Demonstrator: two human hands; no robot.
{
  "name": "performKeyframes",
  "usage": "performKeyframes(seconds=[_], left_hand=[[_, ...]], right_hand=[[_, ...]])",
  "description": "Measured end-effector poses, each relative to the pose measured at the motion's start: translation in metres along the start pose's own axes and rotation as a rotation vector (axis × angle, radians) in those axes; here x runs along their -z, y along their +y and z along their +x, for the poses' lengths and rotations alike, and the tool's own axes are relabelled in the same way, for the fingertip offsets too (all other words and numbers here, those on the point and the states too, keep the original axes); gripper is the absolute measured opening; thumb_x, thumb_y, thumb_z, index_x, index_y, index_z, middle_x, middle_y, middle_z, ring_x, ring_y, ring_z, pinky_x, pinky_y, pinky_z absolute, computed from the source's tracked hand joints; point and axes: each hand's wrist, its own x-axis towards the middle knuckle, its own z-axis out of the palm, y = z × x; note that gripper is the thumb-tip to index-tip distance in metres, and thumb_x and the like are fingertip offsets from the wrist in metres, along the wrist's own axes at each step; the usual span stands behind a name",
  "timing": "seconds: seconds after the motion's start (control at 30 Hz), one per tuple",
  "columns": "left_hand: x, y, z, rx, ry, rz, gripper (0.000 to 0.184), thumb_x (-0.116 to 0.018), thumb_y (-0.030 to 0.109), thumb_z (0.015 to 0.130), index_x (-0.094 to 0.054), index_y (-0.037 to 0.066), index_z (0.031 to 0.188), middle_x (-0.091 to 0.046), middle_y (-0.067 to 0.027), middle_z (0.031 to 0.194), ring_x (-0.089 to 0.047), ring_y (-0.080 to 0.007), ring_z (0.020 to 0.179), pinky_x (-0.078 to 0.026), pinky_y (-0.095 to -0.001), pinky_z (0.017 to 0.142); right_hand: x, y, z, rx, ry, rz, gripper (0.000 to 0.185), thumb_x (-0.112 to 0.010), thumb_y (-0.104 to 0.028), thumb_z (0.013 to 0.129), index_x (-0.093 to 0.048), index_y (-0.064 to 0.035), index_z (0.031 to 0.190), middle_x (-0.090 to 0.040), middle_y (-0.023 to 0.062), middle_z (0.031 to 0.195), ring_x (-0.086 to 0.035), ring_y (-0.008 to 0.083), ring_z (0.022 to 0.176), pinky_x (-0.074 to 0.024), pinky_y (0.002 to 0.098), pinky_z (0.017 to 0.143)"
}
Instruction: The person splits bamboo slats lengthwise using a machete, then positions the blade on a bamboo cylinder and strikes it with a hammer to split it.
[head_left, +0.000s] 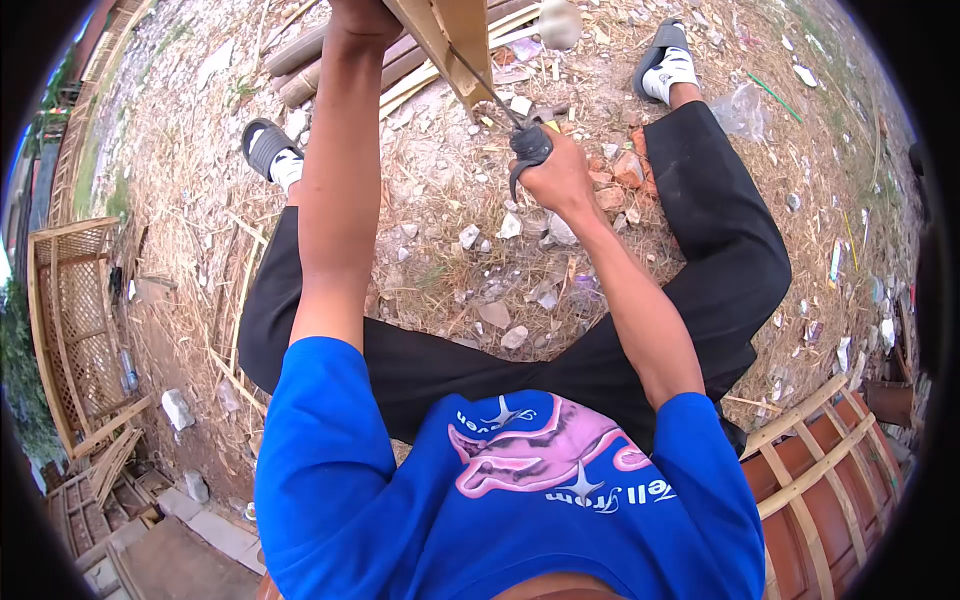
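At 12 o'clock, near the top edge, I see the wood (428,38), a pale length slanting down between the person's spread legs. A thin dark blade runs over it, up and leftward from the tool (530,145); whether it bites in, I can't tell. The right hand (557,178), just past 12 o'clock, has its fingers wrapped around the tool's dark handle. The left hand (365,18), between 11 and 12, is against the wood, but the edge cuts it off and I can't tell how its fingers sit.

Poles (308,62) lie at 11 o'clock, bricks (628,170) between 1 and 2, a clear bag (742,112) at 2. The 2 sandals (660,55) are at 10 and 1. A lattice (80,335) leans at 9, a white stone (178,409) lies at 8, and a slatted frame (820,458) at 4.
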Motion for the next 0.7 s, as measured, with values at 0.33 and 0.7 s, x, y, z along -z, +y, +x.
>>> performKeyframes(seconds=[0.33, 0.7], left_hand=[[0.002, 0.004, -0.005, 0.045, 0.031, -0.005, 0.053, -0.055, 0.044, 0.072, -0.050, 0.003, 0.105, -0.050, -0.0107, 0.086, -0.048, -0.0191, 0.076, -0.044, -0.0322, 0.070], [-0.023, -0.043, 0.018, -0.030, -0.055, 0.070, 0.098, -0.017, 0.077, 0.092, -0.046, -0.004, 0.138, -0.064, -0.0165, 0.109, -0.060, -0.0250, 0.104, -0.042, -0.0388, 0.097]], right_hand=[[-0.025, -0.004, -0.009, 0.024, 0.127, 0.058, 0.028, -0.075, -0.013, 0.071, -0.068, -0.0011, 0.094, -0.071, 0.0126, 0.081, -0.068, 0.0207, 0.074, -0.0514, 0.0338, 0.071], [0.051, 0.002, -0.018, -0.097, -0.175, 0.090, 0.023, -0.073, -0.013, 0.071, -0.067, 0.0000, 0.089, -0.065, 0.0083, 0.073, -0.059, 0.0180, 0.067, -0.0481, 0.0343, 0.067]])
